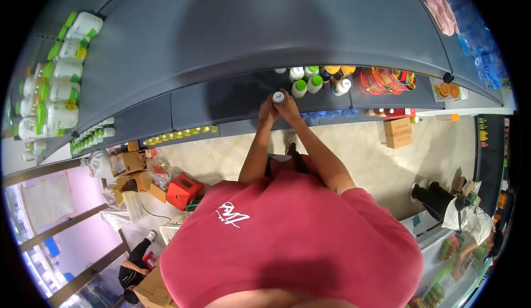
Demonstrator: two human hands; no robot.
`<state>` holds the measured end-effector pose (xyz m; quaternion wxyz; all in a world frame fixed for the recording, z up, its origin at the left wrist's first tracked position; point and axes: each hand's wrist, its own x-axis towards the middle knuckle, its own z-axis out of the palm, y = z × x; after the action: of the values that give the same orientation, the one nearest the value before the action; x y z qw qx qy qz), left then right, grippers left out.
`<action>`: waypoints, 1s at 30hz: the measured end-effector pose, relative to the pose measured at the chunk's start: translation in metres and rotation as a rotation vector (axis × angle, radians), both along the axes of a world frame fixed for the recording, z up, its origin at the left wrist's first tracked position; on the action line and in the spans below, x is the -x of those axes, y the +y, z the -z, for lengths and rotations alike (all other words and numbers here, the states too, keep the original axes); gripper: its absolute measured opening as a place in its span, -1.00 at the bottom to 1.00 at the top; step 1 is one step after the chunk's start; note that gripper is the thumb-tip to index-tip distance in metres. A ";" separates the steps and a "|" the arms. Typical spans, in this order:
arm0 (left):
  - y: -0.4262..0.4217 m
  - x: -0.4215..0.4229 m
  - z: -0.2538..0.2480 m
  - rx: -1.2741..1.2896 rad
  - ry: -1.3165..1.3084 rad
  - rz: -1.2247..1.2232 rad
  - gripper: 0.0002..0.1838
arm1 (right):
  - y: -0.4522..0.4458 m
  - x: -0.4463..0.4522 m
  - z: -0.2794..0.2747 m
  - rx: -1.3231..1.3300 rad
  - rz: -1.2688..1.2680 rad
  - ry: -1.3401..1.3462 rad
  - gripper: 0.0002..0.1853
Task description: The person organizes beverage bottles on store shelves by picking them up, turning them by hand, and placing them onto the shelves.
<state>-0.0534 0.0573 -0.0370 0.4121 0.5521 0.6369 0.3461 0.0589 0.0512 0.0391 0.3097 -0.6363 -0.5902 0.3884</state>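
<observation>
A bottle with a white cap is held upright between both my hands at the front edge of a grey shelf. My left hand is closed around its left side, and my right hand wraps the right side. Most of the bottle's body is hidden by my fingers. Just beyond, on the same shelf, stand white bottles with green caps and a white-capped bottle. Orange-capped bottles are partly covered by the shelf above.
The upper shelf overhangs the bottles. Red packages stand to the right. Green-capped white bottles line the far left. On the floor are a carton and a red crate. Other people are at lower right and lower left.
</observation>
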 end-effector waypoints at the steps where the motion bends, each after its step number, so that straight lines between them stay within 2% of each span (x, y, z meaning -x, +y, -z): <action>1: 0.003 -0.001 0.001 -0.016 0.034 -0.015 -0.63 | 0.001 -0.001 -0.005 0.034 -0.002 -0.010 -0.28; 3: -0.009 -0.009 -0.078 0.000 0.432 0.015 -0.64 | 0.000 -0.002 0.001 0.026 0.047 0.012 -0.24; 6: 0.005 -0.015 -0.090 0.204 0.416 -0.024 -0.60 | 0.010 -0.003 0.011 0.097 0.074 0.090 -0.20; 7: 0.014 -0.014 -0.092 0.184 0.410 -0.018 -0.59 | 0.016 -0.004 0.015 0.135 0.080 0.125 -0.18; 10: 0.026 -0.016 -0.088 0.160 0.378 0.020 -0.54 | 0.044 -0.004 0.104 0.041 0.074 0.380 -0.17; 13: 0.044 -0.014 -0.096 0.176 0.362 0.031 -0.46 | 0.048 -0.001 0.063 0.272 0.149 0.588 -0.37; 15: 0.062 -0.007 -0.054 0.199 0.416 0.033 -0.41 | 0.050 0.001 0.036 0.374 0.203 0.760 -0.40; 16: 0.065 -0.007 -0.057 0.178 0.390 0.020 -0.39 | 0.050 0.002 0.024 0.428 0.230 0.845 -0.41; 19: 0.067 -0.006 -0.065 0.160 0.322 0.004 -0.34 | 0.041 -0.001 -0.029 0.517 0.248 0.874 -0.42; 22: 0.067 -0.011 -0.080 0.209 0.253 -0.036 -0.33 | 0.048 -0.001 -0.011 0.477 0.262 0.886 -0.30; 23: 0.060 -0.014 -0.092 0.219 0.220 -0.081 -0.33 | 0.049 -0.001 -0.013 0.458 0.247 0.912 -0.33; 25: 0.068 -0.012 -0.057 0.206 0.156 -0.159 -0.30 | 0.044 -0.003 -0.026 0.416 0.216 0.961 -0.37; 28: 0.087 -0.003 -0.015 0.150 0.412 0.177 -0.42 | 0.039 -0.004 -0.042 0.462 0.275 0.892 -0.45; 30: 0.060 0.005 0.016 0.090 -0.901 -0.013 -0.57 | 0.034 -0.005 -0.030 0.432 0.308 0.806 -0.51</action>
<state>-0.0583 0.1173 -0.0528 0.6695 0.3237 0.4119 0.5266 0.0634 0.0851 0.0693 0.4287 -0.5647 -0.2280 0.6674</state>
